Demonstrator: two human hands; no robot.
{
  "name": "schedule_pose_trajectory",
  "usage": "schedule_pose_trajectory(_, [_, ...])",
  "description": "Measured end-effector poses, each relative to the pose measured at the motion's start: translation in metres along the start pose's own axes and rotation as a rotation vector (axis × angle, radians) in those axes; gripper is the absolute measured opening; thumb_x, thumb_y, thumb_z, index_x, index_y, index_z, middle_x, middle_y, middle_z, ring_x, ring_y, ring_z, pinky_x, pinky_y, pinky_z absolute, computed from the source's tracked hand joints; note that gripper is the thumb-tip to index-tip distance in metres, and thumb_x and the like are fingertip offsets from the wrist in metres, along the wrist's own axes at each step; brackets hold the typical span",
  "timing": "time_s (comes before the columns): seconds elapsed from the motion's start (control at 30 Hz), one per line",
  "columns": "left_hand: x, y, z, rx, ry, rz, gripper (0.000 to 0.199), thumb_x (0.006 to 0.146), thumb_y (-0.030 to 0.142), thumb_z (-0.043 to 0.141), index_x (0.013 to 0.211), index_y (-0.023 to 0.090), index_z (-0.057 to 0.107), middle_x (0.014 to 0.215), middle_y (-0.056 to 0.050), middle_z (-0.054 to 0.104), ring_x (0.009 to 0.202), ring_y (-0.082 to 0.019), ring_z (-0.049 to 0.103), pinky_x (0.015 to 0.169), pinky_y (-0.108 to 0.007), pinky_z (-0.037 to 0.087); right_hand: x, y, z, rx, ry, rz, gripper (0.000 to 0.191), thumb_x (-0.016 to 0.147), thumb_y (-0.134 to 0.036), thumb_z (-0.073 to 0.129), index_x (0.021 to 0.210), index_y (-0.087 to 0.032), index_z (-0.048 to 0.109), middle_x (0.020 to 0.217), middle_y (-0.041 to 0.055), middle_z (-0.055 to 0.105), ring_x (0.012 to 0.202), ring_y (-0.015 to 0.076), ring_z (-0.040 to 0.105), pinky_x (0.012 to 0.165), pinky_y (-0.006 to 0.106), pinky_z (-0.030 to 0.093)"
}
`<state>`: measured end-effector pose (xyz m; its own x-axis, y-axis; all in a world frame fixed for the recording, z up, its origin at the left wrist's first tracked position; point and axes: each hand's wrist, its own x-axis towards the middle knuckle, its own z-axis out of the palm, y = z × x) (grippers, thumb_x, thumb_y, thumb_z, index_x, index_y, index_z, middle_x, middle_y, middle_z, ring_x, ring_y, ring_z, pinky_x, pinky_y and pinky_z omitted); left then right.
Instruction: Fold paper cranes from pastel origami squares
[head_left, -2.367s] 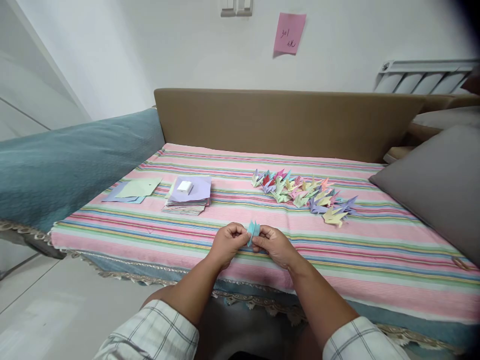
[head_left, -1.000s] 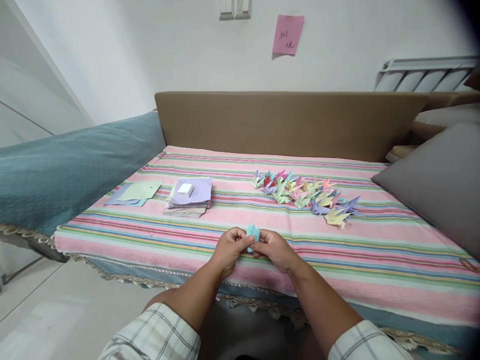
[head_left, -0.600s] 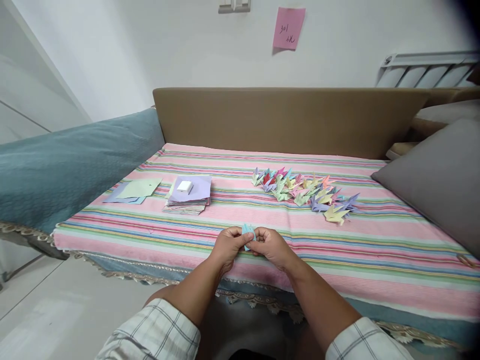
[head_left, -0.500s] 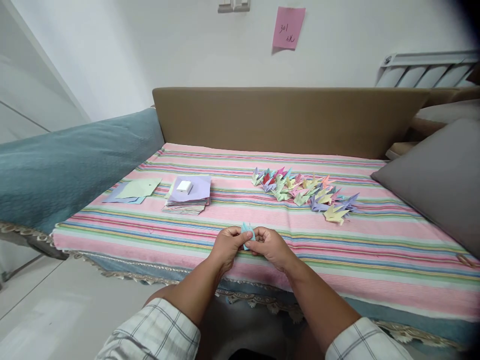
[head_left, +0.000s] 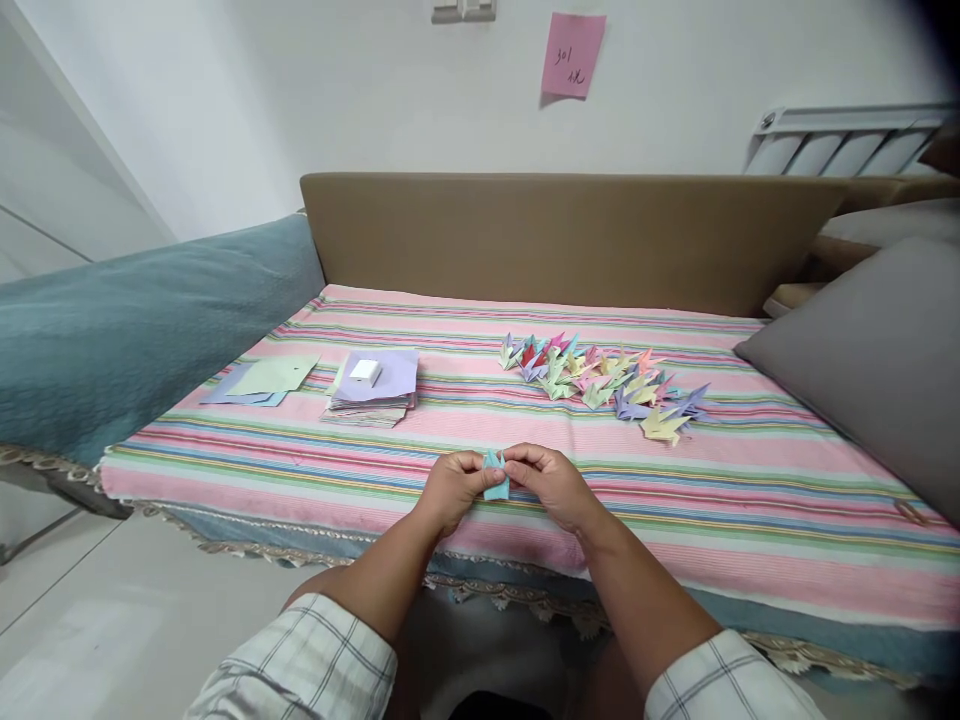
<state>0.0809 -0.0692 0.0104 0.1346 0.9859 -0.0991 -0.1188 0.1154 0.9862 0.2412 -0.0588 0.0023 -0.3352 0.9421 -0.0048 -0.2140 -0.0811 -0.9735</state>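
Note:
A small light-blue folded paper (head_left: 496, 491) is held between my two hands, over the front part of the striped cloth. My left hand (head_left: 454, 490) pinches its left side, thumb across the front. At its upper right edge, my right hand (head_left: 551, 484) grips it between thumb and fingers. Two points stick up at the paper's top. Beyond my right hand, several folded paper cranes (head_left: 596, 391) in many colours stand grouped on the cloth.
A stack of paper squares (head_left: 367, 412) with a small white box (head_left: 365, 373) on top lies left of centre. Loose green and blue sheets (head_left: 274, 374) lie farther left. A grey cushion (head_left: 862, 350) leans at right, and a brown backrest (head_left: 555, 240) rises behind the striped cloth (head_left: 420, 465).
My right hand has shifted up to the paper's upper right edge, with its thumb higher. More of the paper's lower front shows. The left hand keeps its pinch.

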Motion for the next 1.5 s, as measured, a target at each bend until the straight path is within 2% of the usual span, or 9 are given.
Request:
schedule_pose_trajectory(0.2, [0.0025, -0.0016, -0.0033, 0.326, 0.077, 0.223, 0.024, 0.058, 0.039, 0.077, 0.054, 0.018, 0.066, 0.059, 0.001, 0.056, 0.06, -0.013, 0.05, 0.059, -0.024, 0.037, 0.0004, -0.0021, 0.0019, -0.034, 0.047, 0.021, 0.03, 0.063, -0.043, 0.075, 0.074, -0.018, 0.062, 0.066, -0.0028, 0.059, 0.061, 0.0103, 0.054, 0.063, 0.026, 0.047])
schedule_pose_trajectory(0.3, [0.0029, -0.0023, -0.0033, 0.451, 0.126, 0.305, 0.023, 0.061, 0.04, 0.074, 0.055, 0.019, 0.067, 0.061, 0.0, 0.057, 0.063, -0.014, 0.053, 0.061, -0.026, 0.039, 0.0007, -0.002, 0.0031, -0.041, 0.057, 0.027, 0.033, 0.063, -0.045, 0.075, 0.077, -0.018, 0.063, 0.07, -0.002, 0.059, 0.065, 0.0114, 0.056, 0.067, 0.027, 0.048])
schedule_pose_trajectory(0.47, [0.0039, -0.0051, -0.0029, 0.495, 0.14, 0.339, 0.026, 0.064, 0.043, 0.072, 0.056, 0.019, 0.066, 0.062, -0.001, 0.057, 0.064, -0.015, 0.054, 0.062, -0.026, 0.041, 0.0023, 0.0022, 0.0044, -0.011, 0.081, 0.004, 0.035, 0.059, -0.043, 0.077, 0.082, -0.019, 0.065, 0.075, -0.0002, 0.062, 0.07, 0.0134, 0.058, 0.069, 0.029, 0.05])
schedule_pose_trajectory(0.73, [0.0026, -0.0031, -0.0001, 0.426, 0.129, 0.303, 0.025, 0.061, 0.042, 0.073, 0.055, 0.019, 0.065, 0.062, 0.0, 0.057, 0.064, -0.014, 0.053, 0.062, -0.025, 0.041, 0.004, 0.0026, 0.006, 0.055, 0.122, 0.024, 0.032, 0.057, -0.042, 0.079, 0.074, -0.018, 0.064, 0.067, -0.0027, 0.06, 0.06, 0.0097, 0.053, 0.061, 0.025, 0.046])
schedule_pose_trajectory(1.0, [0.0026, -0.0009, 0.0007, 0.379, 0.102, 0.229, 0.025, 0.058, 0.038, 0.075, 0.053, 0.017, 0.062, 0.059, 0.001, 0.055, 0.06, -0.012, 0.05, 0.058, -0.024, 0.037, 0.0034, -0.002, 0.0079, -0.004, 0.111, -0.003, 0.032, 0.058, -0.043, 0.078, 0.069, -0.018, 0.062, 0.063, -0.0043, 0.056, 0.057, 0.0078, 0.048, 0.056, 0.022, 0.041])
schedule_pose_trajectory(1.1, [0.0025, -0.0011, 0.0013, 0.242, 0.062, 0.125, 0.029, 0.055, 0.039, 0.078, 0.054, 0.015, 0.06, 0.054, 0.003, 0.052, 0.054, -0.01, 0.044, 0.053, -0.023, 0.033, 0.003, -0.0026, 0.0085, 0.022, 0.132, 0.002, 0.033, 0.059, -0.044, 0.077, 0.07, -0.018, 0.062, 0.063, -0.004, 0.055, 0.058, 0.0079, 0.048, 0.057, 0.023, 0.043])
schedule_pose_trajectory(1.23, [0.0032, -0.0021, 0.0027, -0.015, 0.072, -0.002, 0.038, 0.051, 0.043, 0.079, 0.051, 0.015, 0.054, 0.046, 0.006, 0.045, 0.046, -0.006, 0.035, 0.048, -0.021, 0.026, 0.0016, -0.0038, 0.0072, 0.153, 0.166, 0.048, 0.037, 0.065, -0.051, 0.071, 0.083, -0.02, 0.064, 0.076, -0.001, 0.059, 0.066, 0.0102, 0.054, 0.061, 0.025, 0.047])
schedule_pose_trajectory(1.4, [0.0048, -0.0027, 0.0022, -0.112, 0.118, 0.004, 0.039, 0.05, 0.042, 0.081, 0.051, 0.014, 0.054, 0.046, 0.007, 0.044, 0.045, -0.005, 0.033, 0.047, -0.021, 0.023, 0.0, -0.0003, 0.0057, 0.049, 0.046, 0.12, 0.035, 0.06, -0.044, 0.077, 0.08, -0.017, 0.066, 0.074, -0.0009, 0.06, 0.064, 0.0093, 0.054, 0.062, 0.024, 0.047])
schedule_pose_trajectory(1.5, [0.005, -0.0035, 0.0022, -0.153, 0.127, 0.006, 0.038, 0.05, 0.04, 0.082, 0.051, 0.015, 0.053, 0.045, 0.007, 0.043, 0.044, -0.004, 0.031, 0.047, -0.021, 0.023, -0.0002, 0.002, 0.0092, 0.003, 0.078, 0.091, 0.034, 0.058, -0.043, 0.078, 0.076, -0.017, 0.065, 0.077, -0.0007, 0.061, 0.064, 0.0097, 0.054, 0.064, 0.026, 0.048])
